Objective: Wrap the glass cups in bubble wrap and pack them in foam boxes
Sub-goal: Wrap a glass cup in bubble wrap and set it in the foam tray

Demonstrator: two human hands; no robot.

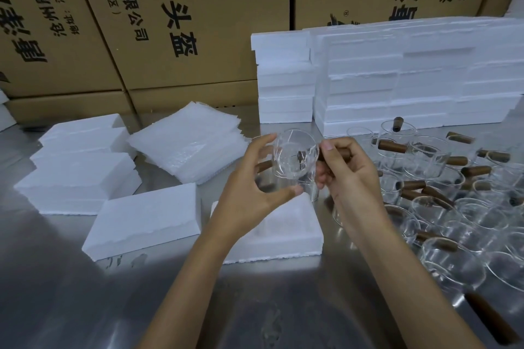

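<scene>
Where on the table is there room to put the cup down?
Bare steel table lies in front, below the closed foam box and the open foam box, left of the arms. A narrow bare strip runs between the bubble wrap stack and the foam stack. The right side is crowded with glass cups.

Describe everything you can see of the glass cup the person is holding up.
The glass cup is clear, round and thin-walled, with a brown, wood-like handle sticking out sideways. It is unwrapped, tilted with its mouth toward the camera, and held above the open foam box. The left hand cradles its body; the right hand grips the handle.
</scene>
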